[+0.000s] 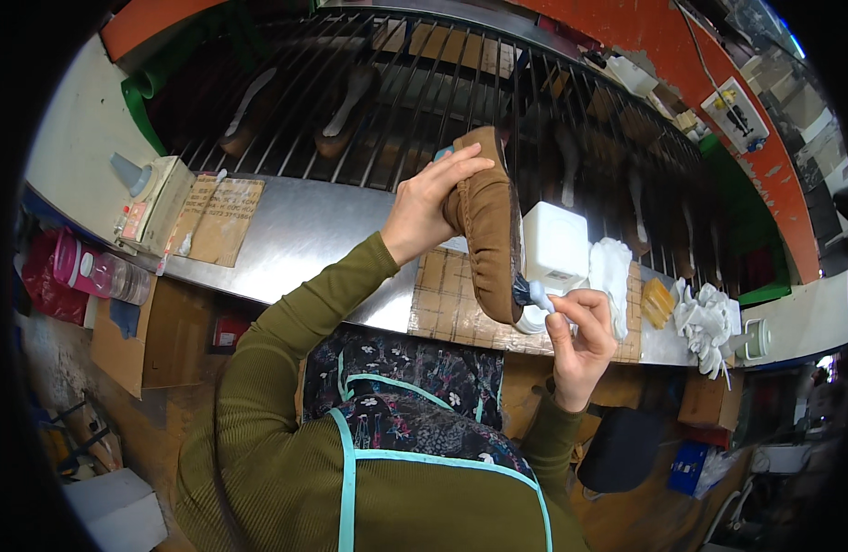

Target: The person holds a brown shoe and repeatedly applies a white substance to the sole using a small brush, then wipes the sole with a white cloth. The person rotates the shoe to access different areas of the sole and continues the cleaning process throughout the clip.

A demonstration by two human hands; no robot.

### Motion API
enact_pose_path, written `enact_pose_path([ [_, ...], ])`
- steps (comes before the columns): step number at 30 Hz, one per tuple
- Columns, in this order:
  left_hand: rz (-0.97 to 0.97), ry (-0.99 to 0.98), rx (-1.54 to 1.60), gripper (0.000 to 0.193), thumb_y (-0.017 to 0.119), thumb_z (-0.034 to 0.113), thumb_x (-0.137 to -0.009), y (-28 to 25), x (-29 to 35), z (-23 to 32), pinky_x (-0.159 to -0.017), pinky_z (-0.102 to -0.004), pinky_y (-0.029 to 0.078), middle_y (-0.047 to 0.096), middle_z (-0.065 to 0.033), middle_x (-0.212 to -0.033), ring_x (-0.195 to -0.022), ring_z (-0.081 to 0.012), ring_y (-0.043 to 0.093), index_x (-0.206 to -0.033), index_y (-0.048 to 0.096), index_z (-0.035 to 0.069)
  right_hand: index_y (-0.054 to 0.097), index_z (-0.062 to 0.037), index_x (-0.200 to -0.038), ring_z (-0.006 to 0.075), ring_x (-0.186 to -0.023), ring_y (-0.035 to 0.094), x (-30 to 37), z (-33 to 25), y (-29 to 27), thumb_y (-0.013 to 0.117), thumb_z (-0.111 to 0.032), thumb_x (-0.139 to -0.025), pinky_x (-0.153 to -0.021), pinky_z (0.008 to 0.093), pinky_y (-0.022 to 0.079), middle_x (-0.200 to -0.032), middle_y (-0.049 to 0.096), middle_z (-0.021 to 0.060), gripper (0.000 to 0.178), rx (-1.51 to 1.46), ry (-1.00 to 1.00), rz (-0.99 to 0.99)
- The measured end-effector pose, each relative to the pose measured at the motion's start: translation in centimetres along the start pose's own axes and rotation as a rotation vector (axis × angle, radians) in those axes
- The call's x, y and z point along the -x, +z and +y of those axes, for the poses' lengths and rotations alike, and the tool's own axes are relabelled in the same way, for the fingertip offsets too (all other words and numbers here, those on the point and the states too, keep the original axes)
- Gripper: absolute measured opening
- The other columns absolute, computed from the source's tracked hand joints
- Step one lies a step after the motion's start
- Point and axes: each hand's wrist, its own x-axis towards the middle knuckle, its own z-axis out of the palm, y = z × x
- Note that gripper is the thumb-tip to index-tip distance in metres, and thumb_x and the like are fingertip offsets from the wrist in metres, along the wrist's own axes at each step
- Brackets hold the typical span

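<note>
The left hand (pixel 435 198) grips a brown, soft-looking shoe with puckered sides (pixel 490 241), held up between both hands; the right hand (pixel 585 342) pinches a small dark-bristled brush with a pale handle (pixel 538 295) at its lower end. Just beyond the right hand I see a squarish white plastic container (pixel 554 241), then dark metal bars (pixel 415 101).

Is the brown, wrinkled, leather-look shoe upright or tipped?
Tipped: the bare left hand holds the brown shoe with its dark underside turned sideways, toward the right hand, not down.

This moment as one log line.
left hand: holds brown shoe; right hand: holds brush at shoe's edge; nearby: white container, white gloves
</note>
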Motion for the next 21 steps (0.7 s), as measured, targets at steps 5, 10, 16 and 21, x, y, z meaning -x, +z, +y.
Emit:
enact_pose_path([
  [5, -0.042, -0.044, 0.107, 0.061, 0.078, 0.004, -0.069, 0.2, -0.2, 0.5, -0.097, -0.0350, 0.049, 0.055, -0.0151, -0.132, -0.118, -0.0281, 0.057, -0.125, 0.055, 0.012, 0.071, 0.0018, -0.096, 0.0101, -0.070, 0.050, -1.8, -0.7, -0.3, 0.071, 0.002, -0.077, -0.060, 0.0212, 0.041, -0.088, 0.055, 0.0053, 0.019, 0.012, -0.086, -0.014],
  [10, -0.100, -0.043, 0.230, 0.061, 0.079, 0.005, -0.069, 0.4, -0.3, 1.1, -0.092, -0.0339, 0.051, 0.060, -0.0124, -0.123, -0.108, -0.0256, 0.062, -0.125, 0.053, 0.009, 0.071, 0.0014, -0.096, 0.0112, -0.075, 0.051, -3.4, -1.5, -0.5, 0.070, 0.001, -0.078, -0.064, 0.0221, 0.041, -0.089, 0.054, 0.0055, 0.018, -0.021, -0.124, -0.050],
  [16, -0.068, -0.015, 0.159, 0.064, 0.081, 0.010, -0.068, 0.0, -0.3, 1.5, -0.091, -0.0346, 0.052, 0.061, -0.0119, -0.122, -0.107, -0.0257, 0.063, -0.125, 0.052, 0.010, 0.071, 0.0014, -0.098, 0.0136, -0.083, 0.050, -4.4, -1.5, 0.1, 0.070, -0.001, -0.081, -0.075, 0.0246, 0.041, -0.089, 0.054, 0.0056, 0.018, -0.073, -0.044, -0.025],
  [21, -0.097, -0.044, 0.175, 0.065, 0.082, 0.010, -0.067, -0.4, -0.4, 1.6, -0.089, -0.0335, 0.051, 0.063, -0.0107, -0.118, -0.105, -0.0236, 0.064, -0.125, 0.052, 0.009, 0.071, 0.0011, -0.098, 0.0122, -0.079, 0.051, -4.2, -1.8, -0.1, 0.071, -0.001, -0.080, -0.069, 0.0231, 0.041, -0.089, 0.054, 0.0053, 0.018, -0.035, -0.110, -0.064],
])
